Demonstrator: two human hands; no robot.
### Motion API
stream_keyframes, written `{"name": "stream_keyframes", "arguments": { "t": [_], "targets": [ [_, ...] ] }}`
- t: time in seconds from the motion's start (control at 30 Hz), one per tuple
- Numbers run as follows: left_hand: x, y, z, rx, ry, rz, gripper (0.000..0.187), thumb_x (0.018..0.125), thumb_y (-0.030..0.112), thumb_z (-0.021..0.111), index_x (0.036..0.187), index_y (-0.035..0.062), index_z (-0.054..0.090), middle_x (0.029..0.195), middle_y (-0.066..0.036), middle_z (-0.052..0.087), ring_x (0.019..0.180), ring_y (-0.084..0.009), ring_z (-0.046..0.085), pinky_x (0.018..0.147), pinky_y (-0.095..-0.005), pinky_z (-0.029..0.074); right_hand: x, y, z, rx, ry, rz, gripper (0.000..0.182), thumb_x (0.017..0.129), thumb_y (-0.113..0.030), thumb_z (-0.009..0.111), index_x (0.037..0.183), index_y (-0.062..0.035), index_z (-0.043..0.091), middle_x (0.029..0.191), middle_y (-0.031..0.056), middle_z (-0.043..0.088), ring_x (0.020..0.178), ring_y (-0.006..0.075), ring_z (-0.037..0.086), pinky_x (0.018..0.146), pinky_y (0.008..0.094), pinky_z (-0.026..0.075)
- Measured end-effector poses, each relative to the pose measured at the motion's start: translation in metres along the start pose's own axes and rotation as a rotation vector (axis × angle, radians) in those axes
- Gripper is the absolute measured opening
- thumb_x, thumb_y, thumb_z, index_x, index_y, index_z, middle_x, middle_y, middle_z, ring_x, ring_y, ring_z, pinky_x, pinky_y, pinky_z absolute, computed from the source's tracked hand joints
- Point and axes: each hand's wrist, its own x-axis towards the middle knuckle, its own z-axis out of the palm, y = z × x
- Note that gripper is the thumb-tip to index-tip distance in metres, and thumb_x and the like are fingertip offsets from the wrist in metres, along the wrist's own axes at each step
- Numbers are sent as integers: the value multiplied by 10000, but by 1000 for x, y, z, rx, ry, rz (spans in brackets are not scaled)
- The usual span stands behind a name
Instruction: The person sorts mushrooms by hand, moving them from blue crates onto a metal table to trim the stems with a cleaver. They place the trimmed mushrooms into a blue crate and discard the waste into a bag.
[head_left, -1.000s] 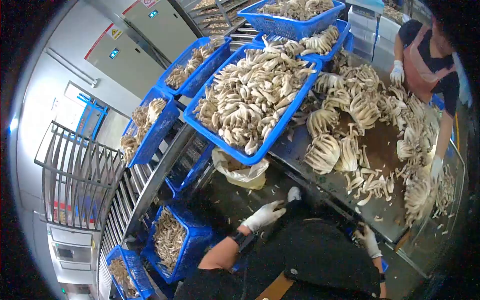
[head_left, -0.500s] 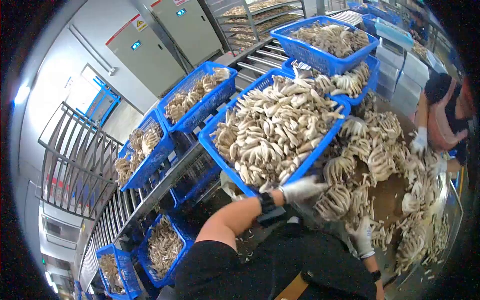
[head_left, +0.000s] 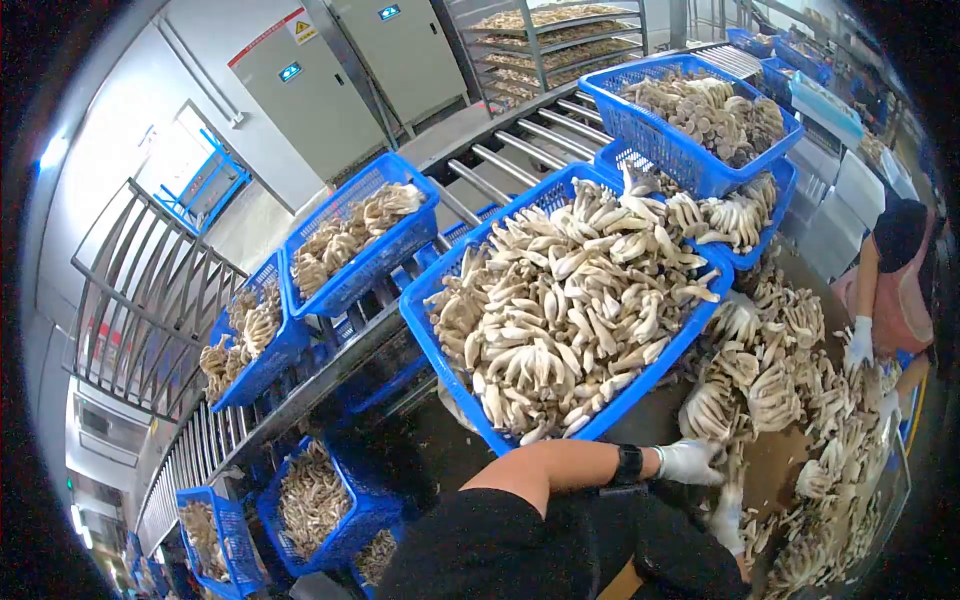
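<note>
My left hand, in a white glove with a dark watch band at the wrist, reaches right past the near edge of a large blue basket heaped with loose mushrooms. Its fingers are slightly bent and apart, close to a mushroom cluster on the work table. Just below, my right hand, also gloved, has its fingers closed around the lower end of that cluster; they are partly blurred. More mushroom clusters lie piled beyond both hands on the brown table top.
Another person's gloved hand is at the pile's far right. A stacked blue basket of mushrooms stands behind the large one. More blue baskets line the roller conveyor on the left, with others below it.
My left hand has moved from the large basket's near corner rightward to the mushroom cluster by my right hand. The view has shifted. The co-worker's hands remain at the pile.
</note>
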Motion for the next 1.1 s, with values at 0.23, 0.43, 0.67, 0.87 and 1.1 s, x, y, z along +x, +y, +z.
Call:
{"name": "stream_keyframes", "arguments": {
  "t": [0.23, 0.43, 0.67, 0.87, 1.1],
  "targets": [
    [-19, 11, -6, 18, 382, 274, 670, 823, 397, 622, 1257, -67, 407, 1091, -257, 589, 1003, -389, 585, 871, -436, 465, -17, -16, -29, -64, 259, 283, 703, 744, -221, 675, 1351, -10, 389, 1423, 231, 335, 1296, 430, 326, 1096, 448, 273],
    [-73, -91, 52, -566, 406, -380, 721, 851, 268, 652, 1363, -70, 274, 1185, -182, 529, 939, -230, 599, 831, -348, 491, -22, 27, -59, 249, 225, 403, 585, 755, -261, 694, 1250, -26, 489, 1229, 213, 513, 1113, 340, 499, 901, 426, 427],
    [-19, -76, 41, -579, 348, -361, 534, 844, 159, 663, 1260, -62, 411, 986, -136, 614, 908, -174, 590, 788, -288, 486, -12, -6, -56, -36, 326, 142, 559, 648, -395, 751, 1086, -93, 577, 1171, 196, 535, 1103, 351, 478, 1013, 462, 318],
    [-25, -97, 43, -608, 757, -304, 722, 833, 191, 685, 1374, -58, 278, 1240, -166, 507, 1079, -208, 532, 916, -297, 430, -51, 9, -69, 158, 199, 437, 522, 727, -299, 704, 1138, -36, 519, 1085, 209, 530, 1032, 369, 512, 868, 447, 416],
    [-7, -112, 93, -868, 323, -362, 499, 825, 164, 700, 1200, -63, 463, 1156, -131, 567, 971, -190, 564, 814, -298, 465, -16, -39, -41, 217, 199, 277, 842, 686, -340, 756, 1382, -68, 369, 1271, 254, 456, 1217, 416, 406, 1025, 433, 347]
  ]
}}
